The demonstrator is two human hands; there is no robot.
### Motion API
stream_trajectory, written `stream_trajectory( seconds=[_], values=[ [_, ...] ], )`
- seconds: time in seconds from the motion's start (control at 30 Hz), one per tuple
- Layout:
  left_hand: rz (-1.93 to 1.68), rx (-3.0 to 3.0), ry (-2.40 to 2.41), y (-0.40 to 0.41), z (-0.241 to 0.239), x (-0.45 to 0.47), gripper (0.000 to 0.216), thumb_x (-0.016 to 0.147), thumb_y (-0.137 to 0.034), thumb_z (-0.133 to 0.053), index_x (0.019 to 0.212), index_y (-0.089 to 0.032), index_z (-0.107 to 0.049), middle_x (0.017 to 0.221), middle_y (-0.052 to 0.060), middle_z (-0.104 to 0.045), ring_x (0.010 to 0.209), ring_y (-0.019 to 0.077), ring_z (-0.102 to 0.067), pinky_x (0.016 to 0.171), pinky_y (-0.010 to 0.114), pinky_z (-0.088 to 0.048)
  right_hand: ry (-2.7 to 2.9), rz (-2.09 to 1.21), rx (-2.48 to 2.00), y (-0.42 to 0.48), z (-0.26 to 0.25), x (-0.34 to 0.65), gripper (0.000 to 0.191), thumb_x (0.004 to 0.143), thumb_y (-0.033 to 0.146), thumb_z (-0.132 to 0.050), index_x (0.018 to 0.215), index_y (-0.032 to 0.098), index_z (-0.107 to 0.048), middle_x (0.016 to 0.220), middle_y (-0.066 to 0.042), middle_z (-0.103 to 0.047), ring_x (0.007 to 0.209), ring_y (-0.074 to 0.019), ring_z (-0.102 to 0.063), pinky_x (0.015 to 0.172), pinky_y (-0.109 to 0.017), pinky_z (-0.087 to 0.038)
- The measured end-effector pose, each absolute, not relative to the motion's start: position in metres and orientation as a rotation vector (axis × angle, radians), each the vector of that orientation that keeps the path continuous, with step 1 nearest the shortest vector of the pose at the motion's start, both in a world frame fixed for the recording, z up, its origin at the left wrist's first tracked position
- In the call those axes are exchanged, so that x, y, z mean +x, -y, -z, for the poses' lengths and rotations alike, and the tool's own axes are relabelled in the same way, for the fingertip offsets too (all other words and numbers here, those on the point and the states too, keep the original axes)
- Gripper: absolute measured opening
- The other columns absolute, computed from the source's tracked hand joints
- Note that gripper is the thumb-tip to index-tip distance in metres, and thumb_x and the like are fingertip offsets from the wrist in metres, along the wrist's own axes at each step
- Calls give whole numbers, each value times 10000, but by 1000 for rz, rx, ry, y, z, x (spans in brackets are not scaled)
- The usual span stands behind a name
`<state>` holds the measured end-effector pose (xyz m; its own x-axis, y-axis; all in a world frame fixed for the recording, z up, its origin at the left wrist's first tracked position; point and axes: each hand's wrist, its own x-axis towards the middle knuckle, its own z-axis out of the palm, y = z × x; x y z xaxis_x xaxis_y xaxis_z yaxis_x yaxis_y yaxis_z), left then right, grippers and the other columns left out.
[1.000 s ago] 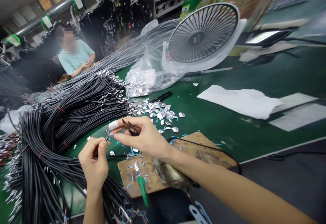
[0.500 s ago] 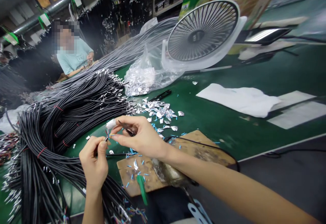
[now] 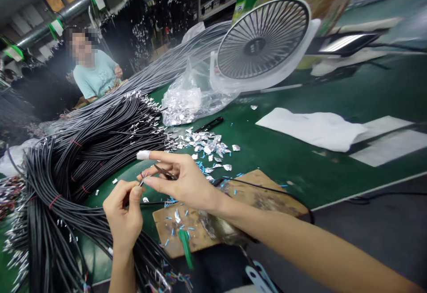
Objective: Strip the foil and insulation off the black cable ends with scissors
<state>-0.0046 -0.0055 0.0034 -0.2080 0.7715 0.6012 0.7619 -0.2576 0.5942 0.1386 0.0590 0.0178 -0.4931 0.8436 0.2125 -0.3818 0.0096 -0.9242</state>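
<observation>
My left hand [image 3: 123, 215] pinches the end of a black cable [image 3: 155, 202] between thumb and forefinger. Thin coloured wires [image 3: 142, 176] fan out of that end. At these wires are the thumb and a fingertip of my right hand [image 3: 187, 179], which also keeps dark pointed tweezers [image 3: 165, 172] in its grip. Its index finger stretches out to the left, with a white covering [image 3: 143, 154] on the tip. Whether the right fingertips hold a wire or only touch it is hard to see.
Bundled black cables [image 3: 110, 150] cover the left. Foil scraps [image 3: 208, 144] lie beyond my hands, near a plastic bag [image 3: 187, 99] and a black cutter [image 3: 210, 124]. A fan [image 3: 263, 39] stands behind. Below is a worn board [image 3: 180, 239]. Another person [image 3: 96, 73] sits far left.
My right index finger has straightened away from the wires and now points left. The right thumb has shifted slightly at the wires. My left hand stays nearly in place.
</observation>
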Motion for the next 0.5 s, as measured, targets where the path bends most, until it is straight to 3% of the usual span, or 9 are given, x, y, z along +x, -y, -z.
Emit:
stream_trajectory(
  seconds=[0.13,0.3,0.5],
  values=[
    [-1570,1937,-1944,7,0,-3,192,845,-303,-576,718,-172,-637,597,-19,-561,529,91,-508,485,184,-391,1400,-1401,-547,-57,-10,137,377,713,196,-671,1085,139,-689,786,-54,-754,723,-172,-710,696,-285,-580],
    [-1551,1835,-1943,8,4,-4,211,857,-323,-571,740,-166,-651,621,-2,-611,532,100,-549,489,191,-421,1620,-1038,-485,-56,-2,141,466,739,216,-663,1204,201,-630,921,-47,-753,766,-168,-714,696,-267,-570],
    [-1606,1774,-1886,6,8,-6,171,838,-311,-606,921,-178,-677,766,24,-690,649,130,-640,566,206,-492,1695,-839,-455,-57,-2,141,419,777,185,-599,1194,150,-620,853,-44,-742,660,-131,-669,653,-236,-536]
  ],
)
